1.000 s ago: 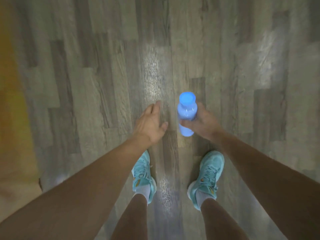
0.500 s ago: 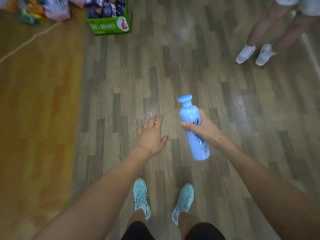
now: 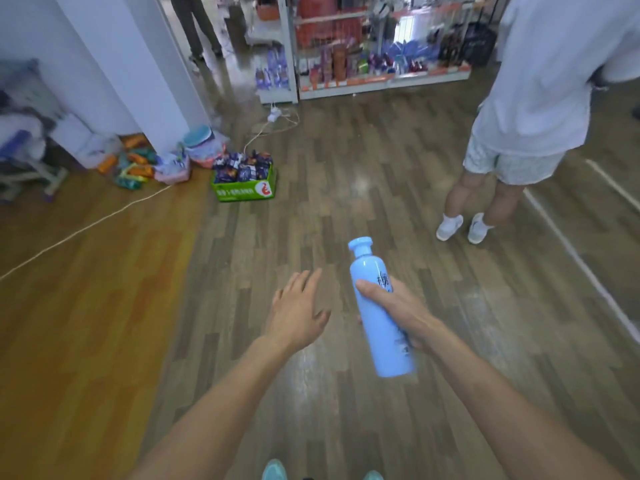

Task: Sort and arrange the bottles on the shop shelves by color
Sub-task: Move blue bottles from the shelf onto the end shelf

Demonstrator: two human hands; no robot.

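Here the right hand is wrapped around the middle of a light blue plastic bottle with a flared cap, thumb across the printed front, fingers behind. The bottle is held out in the air over the floor, tilted so that its cap points far and slightly left while its base comes near. Just to the left of it, not touching, the left hand is held flat and empty, fingers spread and pointing away, palm down.

Beneath both hands runs the grey-brown wood-plank floor, which gives way on the left to an orange-brown stretch of boards. At the near edge the toes of two turquoise shoes peek in.

Farther off on the left, a green cardboard box filled with dark snack packets sits on the floor beside a white pillar, with a heap of colourful packets at the pillar's foot. A pale cable trails across the orange boards.

On the far right stands another person in a white shirt, patterned shorts and white shoes. At the far end, a white shop shelf holds blurred rows of bottles and packs in purple, red and blue.
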